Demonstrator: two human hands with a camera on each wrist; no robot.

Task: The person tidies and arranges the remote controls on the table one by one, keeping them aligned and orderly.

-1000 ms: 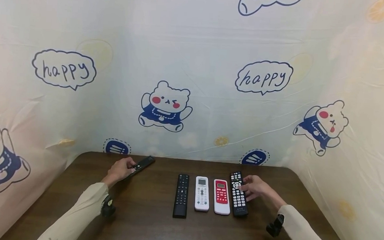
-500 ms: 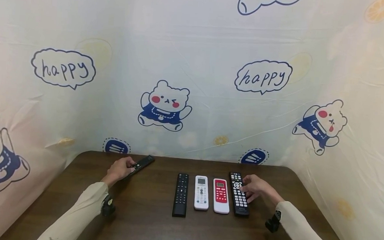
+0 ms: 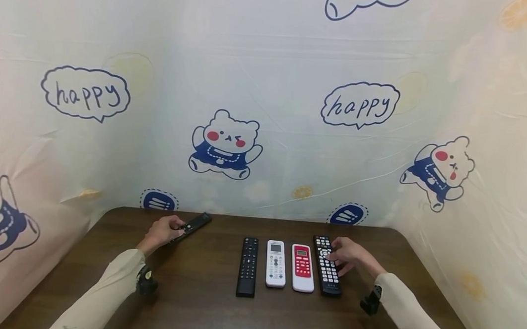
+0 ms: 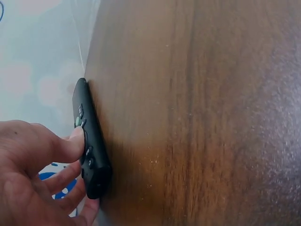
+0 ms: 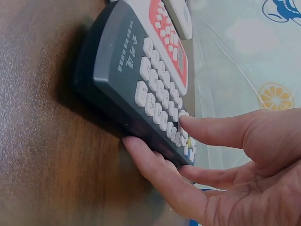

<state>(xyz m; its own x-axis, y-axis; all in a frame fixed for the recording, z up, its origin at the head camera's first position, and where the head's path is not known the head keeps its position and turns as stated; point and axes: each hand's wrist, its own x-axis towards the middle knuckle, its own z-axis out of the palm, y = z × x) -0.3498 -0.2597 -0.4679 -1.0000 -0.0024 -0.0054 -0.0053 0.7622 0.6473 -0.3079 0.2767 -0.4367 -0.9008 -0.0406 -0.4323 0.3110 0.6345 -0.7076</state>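
Observation:
At the table's far left, my left hand point(image 3: 163, 231) holds a slim black remote control point(image 3: 197, 223) that lies aslant. In the left wrist view the thumb point(image 4: 74, 143) presses on its buttons, and the other fingers reach round its far side. My right hand point(image 3: 350, 254) grips a black remote control with white buttons point(image 3: 328, 273), the rightmost of a row. The right wrist view has the thumb point(image 5: 211, 129) on its button face and the fingers along its side edge. Left of it lies a red-and-white remote control point(image 3: 303, 273).
A white remote control point(image 3: 276, 264) and another black remote control point(image 3: 247, 270) continue the row to the left. Everything lies on a brown wooden table point(image 3: 193, 310). A printed curtain point(image 3: 286, 160) hangs behind the table's back edge and at both sides.
The lower end of the right black remote has shifted slightly right, closing up to the hand's side, between the first frame and the later ones. The left hand has stayed nearly still.

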